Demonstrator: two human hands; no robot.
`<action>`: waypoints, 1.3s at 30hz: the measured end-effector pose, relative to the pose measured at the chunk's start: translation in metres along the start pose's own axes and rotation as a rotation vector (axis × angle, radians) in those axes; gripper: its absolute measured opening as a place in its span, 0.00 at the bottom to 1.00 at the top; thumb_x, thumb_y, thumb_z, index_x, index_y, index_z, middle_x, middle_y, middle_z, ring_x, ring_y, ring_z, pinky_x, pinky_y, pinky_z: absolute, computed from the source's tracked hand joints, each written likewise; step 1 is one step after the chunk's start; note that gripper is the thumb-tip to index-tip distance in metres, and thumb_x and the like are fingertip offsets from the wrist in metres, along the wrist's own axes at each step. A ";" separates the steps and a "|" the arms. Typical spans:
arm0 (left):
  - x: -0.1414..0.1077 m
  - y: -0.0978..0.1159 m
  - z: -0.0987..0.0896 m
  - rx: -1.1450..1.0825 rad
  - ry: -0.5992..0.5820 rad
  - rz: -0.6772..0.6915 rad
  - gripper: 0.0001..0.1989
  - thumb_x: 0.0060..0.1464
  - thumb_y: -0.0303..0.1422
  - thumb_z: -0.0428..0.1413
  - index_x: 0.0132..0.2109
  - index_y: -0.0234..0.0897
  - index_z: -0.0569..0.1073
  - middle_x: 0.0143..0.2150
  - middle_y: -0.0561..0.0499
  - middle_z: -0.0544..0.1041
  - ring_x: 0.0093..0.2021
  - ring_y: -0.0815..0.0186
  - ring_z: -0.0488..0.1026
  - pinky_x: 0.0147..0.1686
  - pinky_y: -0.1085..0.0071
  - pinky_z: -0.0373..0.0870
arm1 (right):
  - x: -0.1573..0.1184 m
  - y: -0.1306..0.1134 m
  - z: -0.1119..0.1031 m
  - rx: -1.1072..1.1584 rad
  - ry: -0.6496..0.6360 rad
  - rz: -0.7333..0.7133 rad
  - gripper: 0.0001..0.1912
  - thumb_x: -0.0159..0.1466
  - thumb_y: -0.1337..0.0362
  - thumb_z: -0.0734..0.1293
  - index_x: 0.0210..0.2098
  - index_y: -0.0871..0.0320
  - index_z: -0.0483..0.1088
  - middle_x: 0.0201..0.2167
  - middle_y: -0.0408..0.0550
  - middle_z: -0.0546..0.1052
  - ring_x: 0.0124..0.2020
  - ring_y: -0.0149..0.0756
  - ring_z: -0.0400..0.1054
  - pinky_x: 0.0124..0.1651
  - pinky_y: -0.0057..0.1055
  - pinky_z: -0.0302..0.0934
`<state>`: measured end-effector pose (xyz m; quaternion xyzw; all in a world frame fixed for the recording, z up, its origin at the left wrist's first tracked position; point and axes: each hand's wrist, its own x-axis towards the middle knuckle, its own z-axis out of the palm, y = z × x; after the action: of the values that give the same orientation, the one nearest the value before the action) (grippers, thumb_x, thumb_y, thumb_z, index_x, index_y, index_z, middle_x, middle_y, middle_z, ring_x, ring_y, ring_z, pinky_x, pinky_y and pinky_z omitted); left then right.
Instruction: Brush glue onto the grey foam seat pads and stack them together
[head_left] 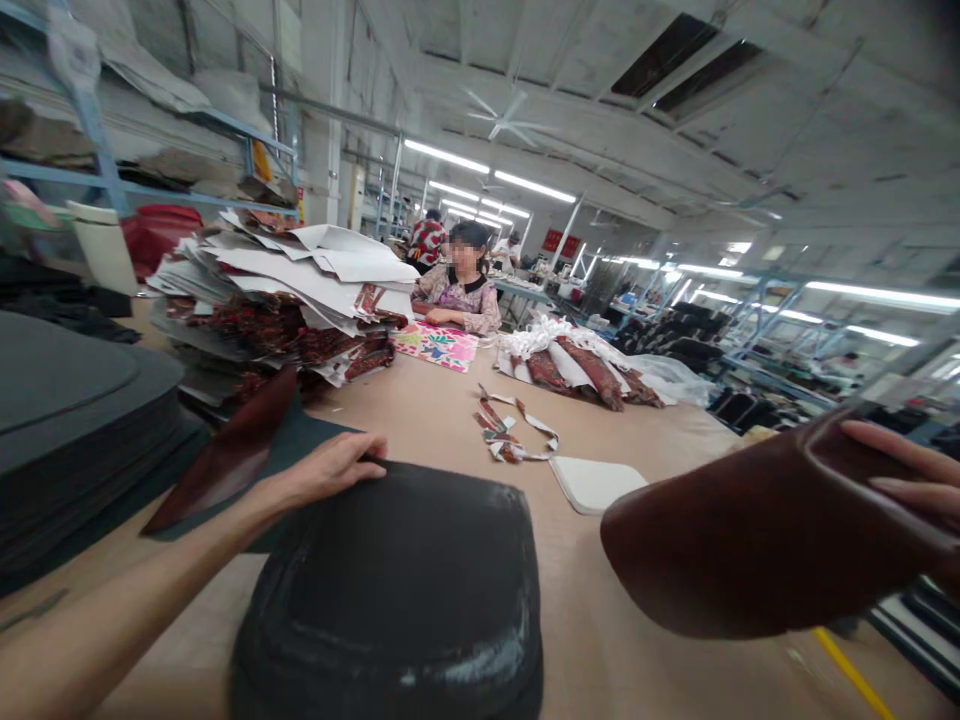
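Note:
My left hand (346, 468) reaches across to the far left corner of a black rounded panel (420, 560), thumb and fingers pinched at its edge. That panel tops a thick stack with rounded corners in front of me. At the right edge of the view, my right hand (911, 470) grips a glossy dark brown leather piece (735, 540), curved and held above the table. Part of this hand is cut off by the frame. Beside my left forearm lies another brown leather piece (232, 450) on a dark green sheet (311, 440).
Large dark grey sheets (75, 400) are stacked at left. Behind them rises a heap of white-backed pieces (300, 270). Patterned strips (517, 430), a white pad (596, 484) and bundled rolls (585, 365) lie on the table (420, 400). A person (465, 285) sits opposite.

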<state>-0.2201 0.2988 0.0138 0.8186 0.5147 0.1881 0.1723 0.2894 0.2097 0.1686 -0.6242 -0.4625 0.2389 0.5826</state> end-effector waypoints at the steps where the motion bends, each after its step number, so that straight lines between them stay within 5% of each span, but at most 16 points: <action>1: 0.008 -0.004 -0.010 -0.004 0.021 0.004 0.11 0.51 0.41 0.49 0.34 0.38 0.66 0.32 0.53 0.72 0.34 0.65 0.69 0.34 0.74 0.63 | -0.003 -0.006 0.002 0.010 0.022 0.042 0.24 0.47 0.64 0.69 0.45 0.45 0.72 0.48 0.48 0.73 0.37 0.36 0.71 0.28 0.26 0.68; 4: 0.037 -0.019 -0.041 0.025 0.138 -0.020 0.16 0.47 0.45 0.49 0.33 0.36 0.67 0.33 0.49 0.73 0.35 0.62 0.71 0.37 0.71 0.66 | -0.010 -0.024 0.013 0.056 0.082 0.095 0.25 0.46 0.70 0.68 0.44 0.49 0.72 0.42 0.47 0.76 0.29 0.29 0.71 0.25 0.17 0.65; 7: 0.065 -0.031 -0.059 0.139 0.418 -0.146 0.22 0.46 0.44 0.46 0.41 0.30 0.68 0.41 0.36 0.72 0.43 0.44 0.68 0.42 0.50 0.62 | -0.011 -0.037 0.023 0.135 0.063 0.071 0.26 0.45 0.73 0.67 0.44 0.54 0.72 0.35 0.45 0.78 0.25 0.26 0.70 0.25 0.16 0.65; 10: 0.071 -0.026 -0.054 0.203 0.627 -0.142 0.30 0.49 0.47 0.41 0.54 0.31 0.61 0.55 0.36 0.63 0.54 0.37 0.57 0.49 0.43 0.52 | -0.012 -0.048 0.028 0.157 0.043 0.061 0.26 0.44 0.74 0.67 0.44 0.56 0.72 0.32 0.45 0.78 0.23 0.26 0.69 0.25 0.17 0.64; 14: 0.045 -0.003 -0.030 0.096 0.597 0.006 0.22 0.52 0.43 0.44 0.48 0.36 0.68 0.49 0.44 0.70 0.51 0.53 0.65 0.55 0.58 0.55 | -0.022 -0.065 0.041 0.057 0.005 0.024 0.24 0.44 0.72 0.67 0.42 0.53 0.74 0.33 0.47 0.78 0.24 0.27 0.70 0.25 0.18 0.63; 16: 0.032 -0.001 -0.025 0.102 0.621 -0.049 0.17 0.52 0.38 0.47 0.47 0.37 0.70 0.56 0.44 0.66 0.60 0.52 0.54 0.61 0.53 0.33 | -0.031 -0.071 0.060 -0.031 -0.050 -0.022 0.23 0.44 0.69 0.68 0.41 0.52 0.74 0.36 0.47 0.78 0.27 0.28 0.71 0.26 0.18 0.63; 19: 0.015 -0.010 -0.032 -0.042 0.557 -0.167 0.17 0.49 0.34 0.50 0.45 0.34 0.71 0.62 0.41 0.58 0.65 0.50 0.37 0.58 0.52 0.17 | -0.058 -0.067 0.110 -0.214 -0.253 -0.182 0.22 0.45 0.64 0.67 0.41 0.51 0.74 0.42 0.45 0.77 0.36 0.35 0.72 0.37 0.26 0.66; 22: -0.011 -0.008 -0.031 -0.238 0.418 -0.254 0.22 0.49 0.44 0.49 0.46 0.32 0.70 0.56 0.38 0.65 0.61 0.46 0.52 0.59 0.49 0.41 | -0.105 -0.041 0.180 -0.356 -0.571 -0.414 0.22 0.49 0.69 0.61 0.42 0.53 0.74 0.47 0.45 0.74 0.51 0.41 0.66 0.56 0.40 0.56; 25: -0.052 0.011 -0.008 -0.498 0.148 -0.318 0.34 0.54 0.55 0.33 0.43 0.32 0.72 0.36 0.41 0.76 0.38 0.52 0.74 0.40 0.56 0.69 | -0.164 -0.003 0.249 -0.426 -0.801 -0.568 0.26 0.50 0.76 0.57 0.47 0.58 0.70 0.53 0.51 0.68 0.55 0.40 0.62 0.58 0.39 0.55; 27: -0.082 0.023 0.012 -0.963 -0.171 -0.469 0.38 0.51 0.59 0.32 0.48 0.33 0.69 0.35 0.42 0.76 0.34 0.56 0.75 0.34 0.61 0.71 | -0.201 0.017 0.283 -0.503 -0.915 -0.570 0.27 0.52 0.77 0.57 0.51 0.57 0.65 0.56 0.54 0.65 0.53 0.43 0.64 0.53 0.40 0.60; 29: -0.104 0.028 0.027 -1.360 -0.261 -0.597 0.36 0.46 0.62 0.42 0.46 0.35 0.68 0.36 0.45 0.76 0.36 0.58 0.74 0.35 0.65 0.71 | -0.231 0.026 0.302 -0.532 -1.007 -0.560 0.29 0.54 0.75 0.59 0.55 0.52 0.60 0.58 0.53 0.62 0.47 0.45 0.68 0.46 0.41 0.65; 31: -0.117 0.025 0.034 -1.482 -0.188 -0.687 0.33 0.43 0.59 0.50 0.44 0.34 0.68 0.36 0.46 0.76 0.36 0.60 0.73 0.34 0.69 0.70 | -0.249 0.027 0.305 -0.536 -1.060 -0.570 0.30 0.55 0.73 0.61 0.57 0.51 0.56 0.59 0.54 0.59 0.43 0.47 0.70 0.42 0.43 0.67; 34: -0.122 0.018 0.038 -1.293 -0.092 -0.705 0.33 0.41 0.50 0.59 0.51 0.37 0.63 0.42 0.46 0.75 0.41 0.60 0.72 0.32 0.72 0.68 | -0.242 0.034 0.282 -0.411 -0.993 -0.545 0.23 0.58 0.69 0.61 0.53 0.52 0.59 0.51 0.50 0.68 0.43 0.42 0.70 0.43 0.37 0.66; 36: -0.122 0.014 0.040 -1.173 -0.092 -0.646 0.41 0.38 0.44 0.62 0.57 0.42 0.54 0.47 0.46 0.73 0.45 0.57 0.71 0.33 0.71 0.69 | -0.217 0.054 0.252 -0.331 -0.792 -0.450 0.14 0.61 0.66 0.59 0.47 0.54 0.65 0.41 0.47 0.74 0.40 0.36 0.69 0.43 0.30 0.64; 39: -0.121 0.013 0.047 -1.115 -0.097 -0.538 0.48 0.34 0.40 0.62 0.60 0.40 0.48 0.48 0.44 0.72 0.47 0.55 0.70 0.41 0.67 0.69 | -0.165 0.105 0.200 -0.524 -0.449 -0.234 0.17 0.62 0.59 0.57 0.44 0.60 0.68 0.41 0.54 0.74 0.38 0.39 0.70 0.42 0.34 0.63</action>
<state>-0.2360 0.1792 -0.0370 0.4546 0.5188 0.3411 0.6387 0.0774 0.1811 -0.0122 -0.6271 -0.6927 0.1749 0.3104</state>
